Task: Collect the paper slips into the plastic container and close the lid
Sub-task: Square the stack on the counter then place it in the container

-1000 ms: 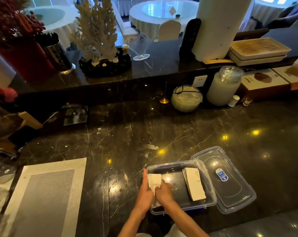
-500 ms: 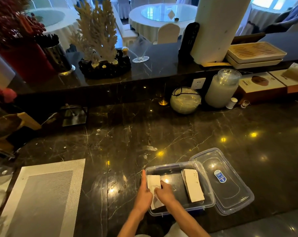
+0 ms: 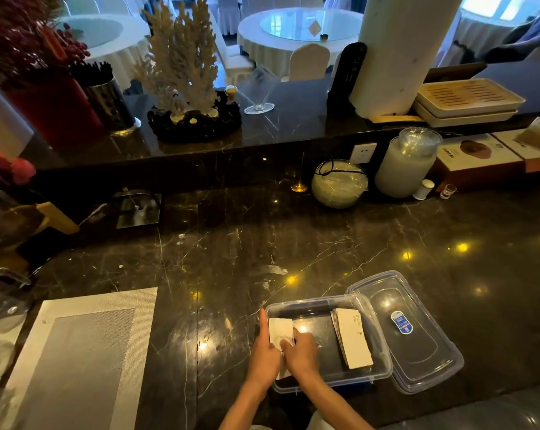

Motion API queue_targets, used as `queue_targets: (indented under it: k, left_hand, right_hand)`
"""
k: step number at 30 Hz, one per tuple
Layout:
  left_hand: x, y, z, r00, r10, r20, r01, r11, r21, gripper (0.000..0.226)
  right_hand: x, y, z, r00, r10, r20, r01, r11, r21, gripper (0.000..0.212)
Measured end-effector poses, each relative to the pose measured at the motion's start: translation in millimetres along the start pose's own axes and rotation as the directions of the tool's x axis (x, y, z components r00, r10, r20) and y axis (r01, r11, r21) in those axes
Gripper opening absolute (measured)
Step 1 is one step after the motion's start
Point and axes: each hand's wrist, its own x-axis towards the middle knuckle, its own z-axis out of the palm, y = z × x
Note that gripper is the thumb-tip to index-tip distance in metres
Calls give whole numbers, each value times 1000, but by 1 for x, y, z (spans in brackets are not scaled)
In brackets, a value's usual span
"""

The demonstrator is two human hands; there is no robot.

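Observation:
A clear plastic container point(image 3: 381, 364) sits on the dark marble counter near the front edge. Inside it, at the right, lies a stack of white paper slips point(image 3: 352, 339). At its left end a second small bundle of white slips point(image 3: 280, 330) is held by both hands. My left hand point(image 3: 264, 355) grips it from the left with the thumb raised against the container's left wall. My right hand point(image 3: 301, 353) presses on it from the right with fingers bent. The clear lid point(image 3: 417, 342), with a blue sticker, lies flat and touches the container's right side.
A grey woven placemat point(image 3: 76, 358) lies at the front left. At the back of the counter stand a round glass bowl point(image 3: 339, 184), a frosted jar point(image 3: 406, 162) and cardboard boxes point(image 3: 479, 159). A raised ledge carries a coral ornament point(image 3: 188, 72) and stacked trays point(image 3: 467, 100).
Both hands stay at the container's left end on the small bundle of slips, which has sunk slightly lower inside. The stack at the right and the lid have not moved.

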Motion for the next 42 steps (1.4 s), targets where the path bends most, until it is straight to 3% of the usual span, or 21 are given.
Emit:
queue_targets:
  k: [8,15,20,22,25,26,28,30,31,34,37,42]
  left_hand:
    - [-3,-2,-2,1000,13,-5,-13,999,-35,76]
    - [-3,-5,-4,1000,14,23,-13,999,-30,76]
    - [-8,0,-5,999,-15,36,16,999,-35,79]
    - [-13,7,-1,999,-19,-35,22,997,75,87]
    - [-15,16,13,948,176,-267,-45,901,432,85]
    - [-14,22,18,924,252,-287,-109,894,435,75]
    - [-14,39,33,921,321,-222,-230,907,354,48]
    - [-10,59,52,964,253,-77,-222,933,283,29]
    - [-4,67,59,981,194,-2,-186,946,263,26]
    - [23,82,88,987,12,158,-57,959,278,40]
    - [44,80,117,991,-81,110,45,954,296,49]
    - [49,74,148,994,-109,-1,102,928,358,49]
  right_hand:
    - [12,9,-25,999,-13,33,9,993,116,31]
    - [22,28,-51,999,-10,43,5,993,117,61]
    - [30,41,-72,999,34,33,-40,983,181,59]
    - [31,40,-73,998,19,62,-30,983,183,56]
    - [25,38,-81,995,-59,78,42,977,207,46]
    - [20,39,-87,994,-102,28,93,969,228,40]
    - [9,45,-102,964,-164,-211,211,951,226,36]
    - [1,61,-118,879,-168,-446,259,954,152,42]
    - [2,70,-125,866,-148,-477,238,962,133,45]
    - [4,97,-144,950,-13,-312,69,983,168,49]
    - [1,113,-147,986,9,-167,35,966,257,40]
    - [1,122,-142,980,-20,-197,74,959,272,44]
